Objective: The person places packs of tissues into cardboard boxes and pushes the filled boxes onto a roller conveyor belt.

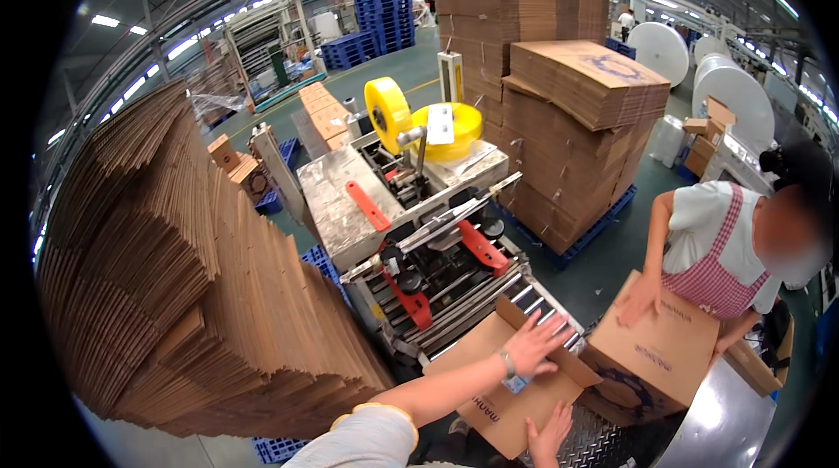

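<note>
An open brown cardboard box (502,413) stands in front of me at the end of the roller conveyor, its flaps spread. My left hand (535,344), with a band on the wrist, reaches across the box with fingers spread over its far flaps. Whether it touches the cardboard I cannot tell. Under that hand a small blue-and-white item (516,384) partly shows. My right hand (549,435) lies against the box's near right side, fingers stretched out. To the right, a co-worker (712,249) in a checked apron has both hands on a closed carton (651,350).
A taping machine (419,206) with yellow tape rolls (386,115) and red guides sits beyond the rollers (446,324). Flattened cartons (175,293) are stacked high at left; more stacks (568,136) stand on a blue pallet behind. A metal table (725,416) is at lower right.
</note>
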Available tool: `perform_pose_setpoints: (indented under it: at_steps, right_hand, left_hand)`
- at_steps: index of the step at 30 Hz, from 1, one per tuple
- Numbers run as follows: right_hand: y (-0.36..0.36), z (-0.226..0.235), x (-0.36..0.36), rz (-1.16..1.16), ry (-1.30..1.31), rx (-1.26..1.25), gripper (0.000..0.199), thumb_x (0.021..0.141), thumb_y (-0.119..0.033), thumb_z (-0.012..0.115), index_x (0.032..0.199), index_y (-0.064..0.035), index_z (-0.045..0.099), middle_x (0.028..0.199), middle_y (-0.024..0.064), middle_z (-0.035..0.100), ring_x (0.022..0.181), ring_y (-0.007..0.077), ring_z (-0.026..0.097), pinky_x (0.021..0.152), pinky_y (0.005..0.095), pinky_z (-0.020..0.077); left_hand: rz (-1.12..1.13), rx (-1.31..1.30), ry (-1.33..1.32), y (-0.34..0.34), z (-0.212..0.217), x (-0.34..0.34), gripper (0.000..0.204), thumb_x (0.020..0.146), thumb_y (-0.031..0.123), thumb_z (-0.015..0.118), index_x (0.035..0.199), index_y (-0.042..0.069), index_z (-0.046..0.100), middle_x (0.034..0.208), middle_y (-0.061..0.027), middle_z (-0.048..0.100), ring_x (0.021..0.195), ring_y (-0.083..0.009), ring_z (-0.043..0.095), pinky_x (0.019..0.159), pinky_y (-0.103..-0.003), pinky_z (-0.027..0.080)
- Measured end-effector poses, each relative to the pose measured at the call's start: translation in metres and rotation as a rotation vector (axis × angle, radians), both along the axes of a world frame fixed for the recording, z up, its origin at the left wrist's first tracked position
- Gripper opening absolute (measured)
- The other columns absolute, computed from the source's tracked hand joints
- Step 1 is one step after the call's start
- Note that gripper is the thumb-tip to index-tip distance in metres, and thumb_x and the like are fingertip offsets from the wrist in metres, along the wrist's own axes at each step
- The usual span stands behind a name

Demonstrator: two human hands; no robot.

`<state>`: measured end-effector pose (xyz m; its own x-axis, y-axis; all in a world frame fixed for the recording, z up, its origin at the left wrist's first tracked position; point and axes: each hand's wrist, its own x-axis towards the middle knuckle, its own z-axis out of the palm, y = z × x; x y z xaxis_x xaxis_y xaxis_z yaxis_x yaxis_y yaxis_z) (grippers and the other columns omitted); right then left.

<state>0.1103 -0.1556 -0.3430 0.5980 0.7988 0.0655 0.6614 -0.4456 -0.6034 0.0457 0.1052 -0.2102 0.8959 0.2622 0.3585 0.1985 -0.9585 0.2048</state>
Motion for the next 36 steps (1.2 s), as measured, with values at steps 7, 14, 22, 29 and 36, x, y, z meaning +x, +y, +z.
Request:
perform_pose_setpoints:
  at_steps: [7, 14, 22, 29, 36]
  right_hand:
    - [-0.012, 0.020, 0.005, -0.523, 1.251, -0.177, 0.104, 0.081, -0.037, 0.085, 0.159, -0.0092, 0.022, 0.153, 0.0301, 0.035, 0.136, 0.0437, 0.048, 0.099, 0.0688, 0.0450]
    - [-0.010, -0.018, 0.009, -0.337, 1.834, -0.086, 0.066, 0.100, -0.049, 0.058, 0.151, -0.0117, 0.040, 0.146, 0.0163, 0.052, 0.131, 0.0384, 0.053, 0.095, 0.0670, 0.0498]
    - [0.054, -0.012, -0.035, -0.274, 1.982, 0.213, 0.068, 0.104, -0.058, 0.041, 0.156, -0.0146, 0.034, 0.154, 0.0139, 0.045, 0.139, 0.0383, 0.046, 0.099, 0.0681, 0.0461]
    - [0.215, -0.030, -0.035, -0.641, 1.443, 0.655, 0.080, 0.104, -0.054, 0.049, 0.161, -0.0097, 0.016, 0.158, 0.0160, 0.037, 0.144, 0.0321, 0.040, 0.118, 0.0456, 0.0346]
    - [0.346, -0.033, -0.026, -0.500, 0.720, 0.459, 0.075, 0.107, -0.028, 0.050, 0.162, -0.0054, 0.004, 0.161, 0.0263, 0.028, 0.144, 0.0358, 0.039, 0.118, 0.0411, 0.0319]
  left_hand:
    - [0.200, -0.166, 0.298, -0.055, -0.102, -0.105, 0.071, 0.098, 0.052, 0.053, 0.150, 0.005, 0.043, 0.153, -0.0141, 0.046, 0.146, -0.0300, 0.037, 0.122, -0.057, 0.021]
    - [0.095, -0.130, 0.386, -0.037, -0.118, -0.084, 0.073, 0.102, 0.056, 0.041, 0.162, 0.019, 0.025, 0.168, -0.0071, 0.024, 0.155, -0.0245, 0.021, 0.125, -0.055, 0.014]
    - [-0.168, -0.100, 0.336, 0.058, -0.116, -0.052, 0.073, 0.101, 0.057, 0.043, 0.162, 0.021, 0.025, 0.168, -0.0121, 0.022, 0.156, -0.0284, 0.020, 0.125, -0.056, 0.013]
    - [0.168, -0.234, 0.281, 0.171, -0.129, -0.064, 0.080, 0.099, 0.053, 0.049, 0.160, 0.005, 0.025, 0.165, -0.0222, 0.024, 0.154, -0.0351, 0.023, 0.125, -0.051, 0.017]
    - [0.476, -0.227, 0.227, 0.245, -0.127, -0.085, 0.081, 0.097, 0.046, 0.056, 0.154, -0.007, 0.031, 0.161, -0.0244, 0.032, 0.152, -0.0359, 0.027, 0.125, -0.047, 0.018]
